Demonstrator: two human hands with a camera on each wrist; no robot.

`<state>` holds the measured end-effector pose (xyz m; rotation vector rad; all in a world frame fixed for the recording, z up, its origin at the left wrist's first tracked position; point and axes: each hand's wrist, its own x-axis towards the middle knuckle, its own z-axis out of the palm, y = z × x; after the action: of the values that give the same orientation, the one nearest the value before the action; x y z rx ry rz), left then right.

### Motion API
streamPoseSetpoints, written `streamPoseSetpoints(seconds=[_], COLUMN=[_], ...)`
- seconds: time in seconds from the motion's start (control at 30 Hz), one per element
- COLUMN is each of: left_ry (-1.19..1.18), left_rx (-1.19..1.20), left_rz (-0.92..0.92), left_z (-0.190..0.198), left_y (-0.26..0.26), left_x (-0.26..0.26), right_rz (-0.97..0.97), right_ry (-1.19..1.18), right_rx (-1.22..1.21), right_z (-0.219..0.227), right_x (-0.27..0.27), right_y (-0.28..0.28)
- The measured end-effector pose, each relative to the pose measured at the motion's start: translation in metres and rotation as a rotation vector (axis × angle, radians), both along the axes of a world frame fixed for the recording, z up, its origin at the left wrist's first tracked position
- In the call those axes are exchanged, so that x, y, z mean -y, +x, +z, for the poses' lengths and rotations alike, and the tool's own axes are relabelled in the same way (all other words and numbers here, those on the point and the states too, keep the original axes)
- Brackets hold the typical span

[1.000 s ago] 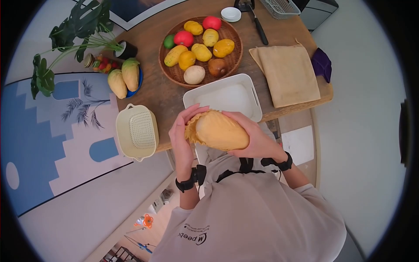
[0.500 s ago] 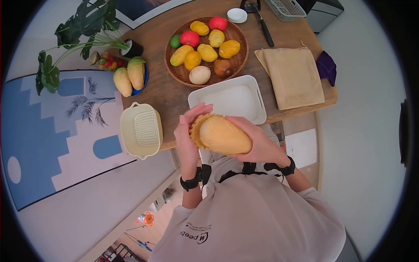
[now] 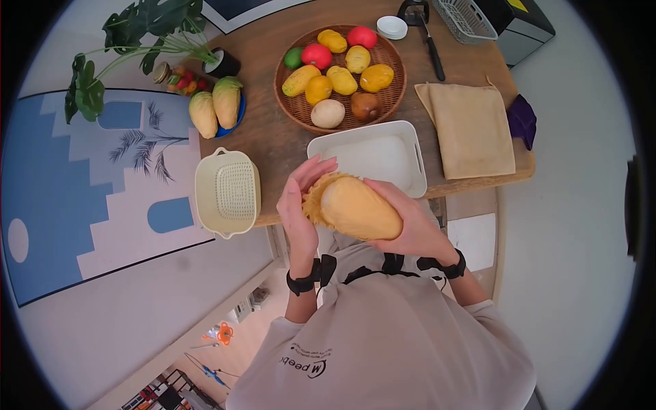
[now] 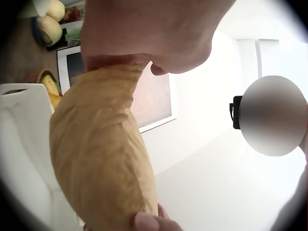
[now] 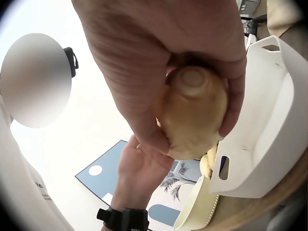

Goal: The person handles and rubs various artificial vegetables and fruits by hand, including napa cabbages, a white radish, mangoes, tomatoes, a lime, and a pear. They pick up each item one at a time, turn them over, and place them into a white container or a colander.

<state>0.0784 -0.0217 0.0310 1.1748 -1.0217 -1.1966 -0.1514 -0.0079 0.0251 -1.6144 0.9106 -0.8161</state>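
An oblong orange-yellow thing [image 3: 362,208] is held in front of the body, over the near edge of a white tray [image 3: 393,154]. Its left end has a wavy frill with a paler round patch inside. My right hand [image 3: 413,225] grips its plain end, thumb on one side and fingers on the other; a small round knob [image 5: 192,77] shows there in the right wrist view. At the frilled end, my left hand [image 3: 299,222] touches with its fingers fairly straight along the frill [image 3: 313,205]. Wrinkled skin or covering [image 4: 96,144] fills the left wrist view.
A wicker basket [image 3: 283,102] of several fruits stands behind the tray. Left are a cream strainer [image 3: 236,191] and a blue plate [image 3: 240,113] with two mango-like fruits. Right are a folded tan cloth [image 3: 471,133], a purple object [image 3: 522,121] and a black-handled tool [image 3: 434,58].
The loose flap at the left end now stands as a rounder, fuller frill. Both hands stay on the oblong thing; the head view has shifted slightly.
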Motion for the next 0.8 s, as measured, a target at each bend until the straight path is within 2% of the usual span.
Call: streamPoseSetpoints(seconds=[0.1, 0.2, 0.3, 0.4, 0.5, 0.6, 0.73, 0.8], left_ry=[-0.018, -0.066, -0.064, -0.059, -0.056, -0.173, -0.432, -0.540], left_rx=[-0.041, -0.074, 0.063, 0.081, 0.151, 0.250, 0.562, 0.656], left_rz=[0.013, 0.064, 0.023, -0.070, -0.041, -0.007, -0.075, -0.147], left_z=[0.002, 0.009, 0.005, 0.020, 0.015, 0.011, 0.017, 0.020], left_y=[-0.002, -0.006, -0.017, -0.034, -0.041, -0.044, -0.041, -0.036], left_x=[0.000, 0.000, -0.002, -0.003, -0.003, -0.002, 0.002, 0.007], right_rz=[0.000, -0.121, -0.099, -0.070, -0.077, -0.157, -0.079, -0.033], right_ry=[0.005, 0.313, 0.763, 0.797, 0.718, 0.776, 1.027, 0.990], right_rx=[0.016, 0.283, 0.600, 0.665, 0.540, 0.651, 0.838, 0.773], right_z=[-0.007, -0.006, 0.002, -0.013, -0.009, -0.010, -0.015, -0.022], right_x=[-0.002, -0.003, -0.008, -0.019, -0.017, -0.016, -0.017, -0.018], right_y=[-0.001, -0.001, -0.002, 0.007, 0.009, 0.007, -0.006, -0.010])
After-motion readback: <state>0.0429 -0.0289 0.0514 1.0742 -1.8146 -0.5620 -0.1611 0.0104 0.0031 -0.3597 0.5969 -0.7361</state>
